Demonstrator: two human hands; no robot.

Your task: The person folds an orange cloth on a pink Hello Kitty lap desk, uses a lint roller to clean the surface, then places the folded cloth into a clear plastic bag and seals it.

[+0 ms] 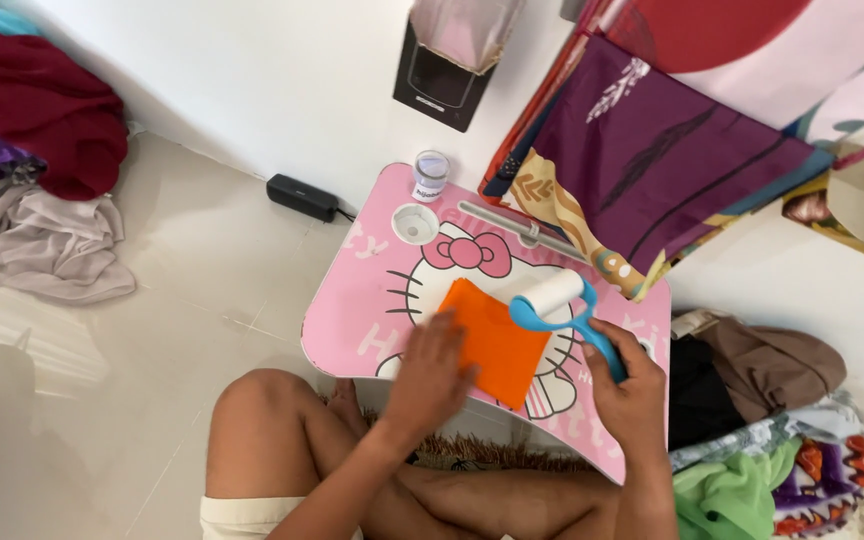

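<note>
An orange folded cloth (499, 340) lies on a small pink lap table (352, 310) with a cartoon cat print. My left hand (430, 375) rests flat on the cloth's near left edge, fingers spread. My right hand (627, 385) grips the blue handle of a lint roller (552, 300), whose white roll touches the cloth's far right corner.
A small jar (431, 176) and a round cup recess (415, 224) sit at the table's far edge, with a grey pen-like stick (517, 228) beside them. A black speaker (302, 197) lies on the floor. Piles of clothes lie left (42, 190) and right (762, 420). Patterned fabrics (652, 150) hang over the table's far right.
</note>
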